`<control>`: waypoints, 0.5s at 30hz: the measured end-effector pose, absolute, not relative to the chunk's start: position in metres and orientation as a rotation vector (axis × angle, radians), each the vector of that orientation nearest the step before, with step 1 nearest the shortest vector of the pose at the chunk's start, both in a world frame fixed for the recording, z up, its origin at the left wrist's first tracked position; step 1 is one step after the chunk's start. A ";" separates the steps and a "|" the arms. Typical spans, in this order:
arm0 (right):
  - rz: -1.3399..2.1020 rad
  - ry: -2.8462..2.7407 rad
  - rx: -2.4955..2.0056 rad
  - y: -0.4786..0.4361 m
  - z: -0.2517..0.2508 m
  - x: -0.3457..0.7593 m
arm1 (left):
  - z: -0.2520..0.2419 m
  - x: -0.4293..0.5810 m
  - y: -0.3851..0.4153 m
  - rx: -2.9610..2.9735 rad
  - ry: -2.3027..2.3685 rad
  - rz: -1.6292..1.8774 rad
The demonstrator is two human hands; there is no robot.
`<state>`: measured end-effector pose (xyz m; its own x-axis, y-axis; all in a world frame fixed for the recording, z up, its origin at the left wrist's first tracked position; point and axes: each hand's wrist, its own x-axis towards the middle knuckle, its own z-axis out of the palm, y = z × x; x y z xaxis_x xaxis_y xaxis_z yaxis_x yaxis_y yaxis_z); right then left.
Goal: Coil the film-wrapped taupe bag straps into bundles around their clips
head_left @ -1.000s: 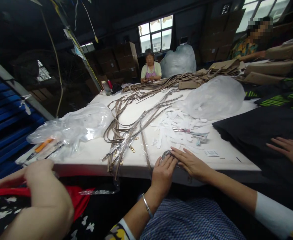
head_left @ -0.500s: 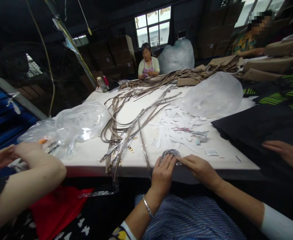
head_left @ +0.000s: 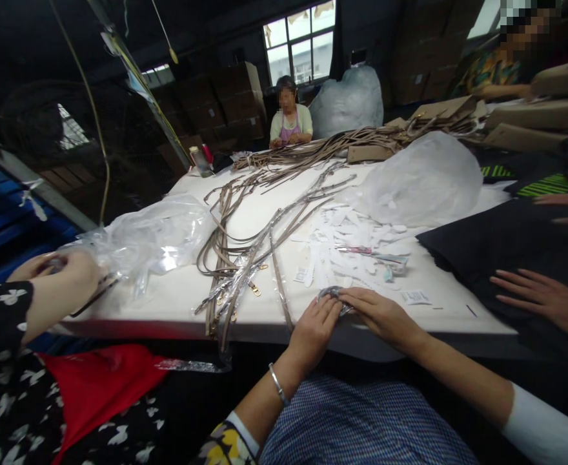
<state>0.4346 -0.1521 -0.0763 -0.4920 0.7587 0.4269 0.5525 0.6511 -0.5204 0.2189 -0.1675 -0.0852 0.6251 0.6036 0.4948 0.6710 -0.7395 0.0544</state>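
At the table's front edge, a small greyish coil (head_left: 330, 292), which looks like a strap rolled up in clear plastic, lies under my fingers. My left hand (head_left: 315, 326) covers its near left side with fingers together. From the right, my right hand (head_left: 381, 316) closes on the same coil, its fingertips meeting those of the left. My hands hide most of the coil. Just left of them lies a brown strap in a narrow clear sleeve (head_left: 280, 278). Further left are more brown straps (head_left: 221, 258) with gold clasps (head_left: 255, 289), some of them in plastic.
White paper strips (head_left: 332, 255) and pink-handled scissors or a similar tool (head_left: 354, 249) lie beyond my hands. Clear plastic bags (head_left: 162, 232) sit left, another (head_left: 424, 174) right. Co-workers' hands are at left (head_left: 56, 274) and over dark cloth (head_left: 550, 300) at right.
My hands have closed further over the coil, so less of it shows. At left, the co-worker's hands moved right and hold something small. At right, a co-worker's second hand has come into view.
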 end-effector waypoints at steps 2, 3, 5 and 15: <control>0.382 -2.239 -1.024 -0.155 -0.082 0.428 | -0.088 0.218 -0.167 -2.679 -1.038 -0.746; 0.354 -2.245 -1.037 -0.156 -0.084 0.426 | -0.089 0.216 -0.167 -2.680 -1.024 -0.739; 0.281 -2.255 -1.070 -0.157 -0.088 0.422 | -0.088 0.213 -0.164 -2.719 -0.994 -0.724; 0.034 -2.469 -0.975 -0.143 -0.071 0.434 | -0.093 0.217 -0.167 -2.710 -1.126 -0.888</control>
<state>0.4339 -0.1433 -0.0708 -0.6298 0.6494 0.4262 0.6372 0.7457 -0.1945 0.2174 -0.1673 -0.0933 0.5630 0.6266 0.5389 0.6701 -0.7278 0.1461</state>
